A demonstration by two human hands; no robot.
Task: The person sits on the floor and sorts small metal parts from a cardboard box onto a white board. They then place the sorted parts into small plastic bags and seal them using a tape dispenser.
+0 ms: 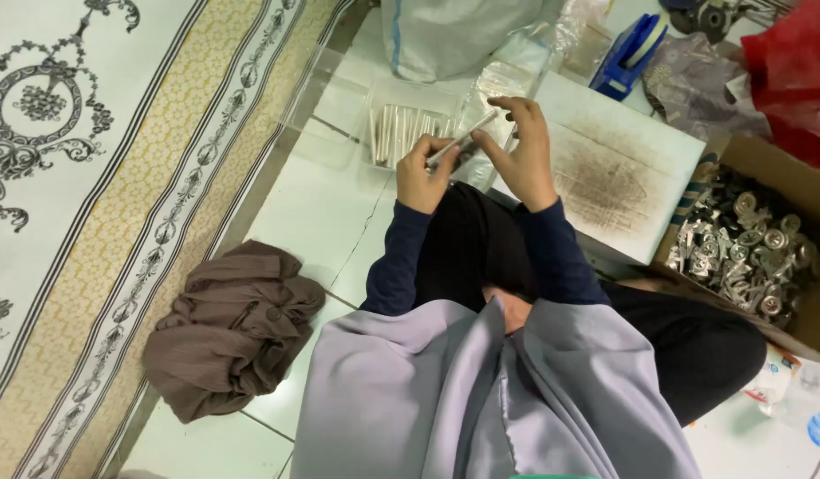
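From my remote seat I saw the left hand (421, 173) closed around the lower end of a slim silvery metal rod (463, 137), fingers curled tight about it, while the right hand (525, 146) pinched the rod's upper end between thumb and fingertips, the other fingers loosely bent. The rod sat tilted between the two hands, held up over the person's knees and just in front of a clear plastic bag (508, 80) that rose behind the fingers. Directly beyond the hands lay a clear plastic tray (339, 106) on the white tiled floor (312, 213), with a row of similar silvery rods (406, 133) lying side by side in it. To the right of the hands rested a flat white board with a dark sooty stain (614, 168), and beyond that an open cardboard box (774, 160) heaped with small shiny metal parts (747, 248). Further back stood a blue tape dispenser (630, 53) and a white sack (454, 35), with a red plastic bag (796, 71) at the far right. Off to the left, a crumpled brown cloth (232, 328) lay on the floor beside a patterned cream and gold rug (90, 177).
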